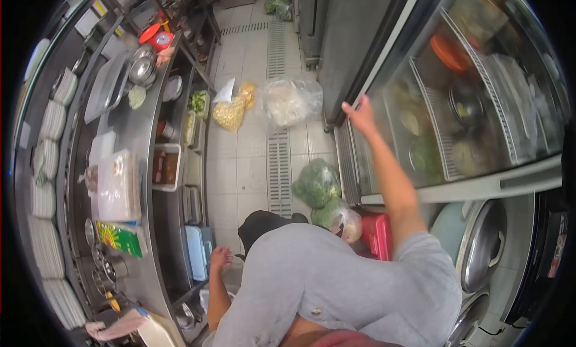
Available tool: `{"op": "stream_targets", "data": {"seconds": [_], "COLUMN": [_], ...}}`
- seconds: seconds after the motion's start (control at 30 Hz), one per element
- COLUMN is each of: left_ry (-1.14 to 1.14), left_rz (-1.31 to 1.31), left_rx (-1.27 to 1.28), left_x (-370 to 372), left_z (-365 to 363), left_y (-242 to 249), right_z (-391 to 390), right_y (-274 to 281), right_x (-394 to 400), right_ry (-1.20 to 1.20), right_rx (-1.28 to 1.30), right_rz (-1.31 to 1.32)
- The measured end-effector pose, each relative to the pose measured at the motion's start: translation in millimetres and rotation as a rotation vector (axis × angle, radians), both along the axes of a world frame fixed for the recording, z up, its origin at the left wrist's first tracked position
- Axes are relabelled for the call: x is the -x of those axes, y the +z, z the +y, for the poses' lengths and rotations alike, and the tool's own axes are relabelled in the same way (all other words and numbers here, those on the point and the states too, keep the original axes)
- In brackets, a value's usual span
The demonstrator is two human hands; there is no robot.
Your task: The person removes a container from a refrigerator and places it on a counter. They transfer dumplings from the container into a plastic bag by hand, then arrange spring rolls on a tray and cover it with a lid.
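My right hand [362,115] is stretched forward at the near edge of a glass-door fridge [498,180]. Its thumb and fingers are spread, with nothing seen in them. Behind the glass are wire shelves [441,122] with a metal pot [465,105], an orange lid [448,53] and bagged items. My left hand [221,258] hangs low on the other side, fingers loosely apart and nothing seen in them. Beside it, a blue plastic container [197,253] stands on the lower shelf of the steel counter.
On the tiled floor ahead lie a large clear bag [292,102], a bag of pale yellow pieces [229,114] and bags of green vegetables [316,183]. A red crate [377,236] sits below the fridge. Along the left runs a steel counter [139,125] with stacked white plates [45,233].
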State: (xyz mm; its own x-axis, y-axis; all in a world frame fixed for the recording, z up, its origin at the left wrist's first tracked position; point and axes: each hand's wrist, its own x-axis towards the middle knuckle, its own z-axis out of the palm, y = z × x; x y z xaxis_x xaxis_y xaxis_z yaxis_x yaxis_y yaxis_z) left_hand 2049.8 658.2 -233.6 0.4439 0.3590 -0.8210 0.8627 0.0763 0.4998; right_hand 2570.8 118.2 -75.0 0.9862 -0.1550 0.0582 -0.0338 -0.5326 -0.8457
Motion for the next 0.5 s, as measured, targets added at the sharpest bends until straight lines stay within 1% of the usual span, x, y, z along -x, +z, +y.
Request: {"op": "stream_targets", "data": {"seconds": [0.07,0.13,0.2,0.23,0.27,0.3,0.33,0.4,0.43,0.47,0.5], "left_ry": [-0.077,-0.172,-0.228,-0.23,-0.232,-0.567,-0.855,-0.785,-0.762,-0.725,-0.665], "left_rz": [0.038,0.094,0.135,0.157,0.177,-0.006,-0.203,0.06,0.188,0.256,0.285], "left_rx": [0.063,0.117,0.228,0.307,0.385,0.266,0.074,0.087,0.087,0.094,0.142], "left_x": [-58.3,-105.4,-138.2,-151.2,-164.9,-179.1,-194.6,-236.4,-265.4,-306.3,-353.3], "left_z": [9.5,25.2,62.7,82.8,98.3,108.4,117.4,129.2,137.3,147.6,164.2], "left_y": [2.1,-19.4,-73.3,-101.2,-114.9,-113.0,-108.4,-98.4,-92.7,-91.0,-92.7], "right_z": [6.2,-3.2,-4.2,-0.4,5.6,14.3,18.6,27.1,31.2,34.2,36.2], "right_y": [55.6,80.1,101.9,115.3,123.7,120.2,114.7,106.7,103.7,107.2,111.3], "right_x": [-59.4,-128.2,-178.4,-193.8,-209.3,-222.3,-236.0,-253.6,-257.3,-262.4,-261.4], "right_ry": [-0.058,-0.109,-0.274,-0.339,-0.406,-0.544,-0.638,-0.789,-0.826,-0.878,-0.872], "right_rx": [0.116,0.153,0.328,0.332,0.334,0.333,0.335,0.368,0.372,0.375,0.314], "right_rz": [-0.188,-0.315,-0.409,-0.384,-0.363,-0.435,-0.482,-0.517,-0.508,-0.514,-0.494]}}
